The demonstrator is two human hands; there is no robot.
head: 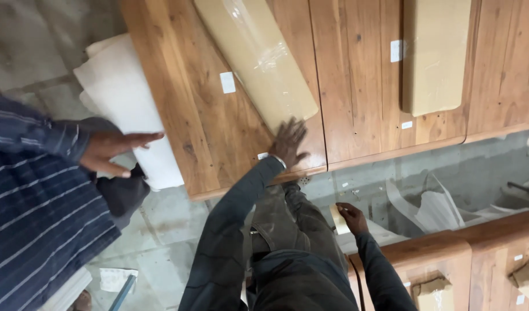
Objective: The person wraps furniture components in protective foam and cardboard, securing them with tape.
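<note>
Wooden tabletop [218, 132], left hand [288, 144] on wrapped bundle [259, 57], top cropped

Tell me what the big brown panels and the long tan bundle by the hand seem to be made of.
The big brown panels look like solid wood with a smooth satin finish: grain and knots show. The long tan bundle, touched by the left hand, seems to be cardboard or paper under clear plastic film, which glints and wrinkles.

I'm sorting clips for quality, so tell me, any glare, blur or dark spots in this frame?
Head view: glare streaks on the clear wrap of the long wrapped bundle; left hand on it looks slightly soft; right hand holding a tape roll sits in dimmer light; the wooden tabletop is evenly lit.
</note>
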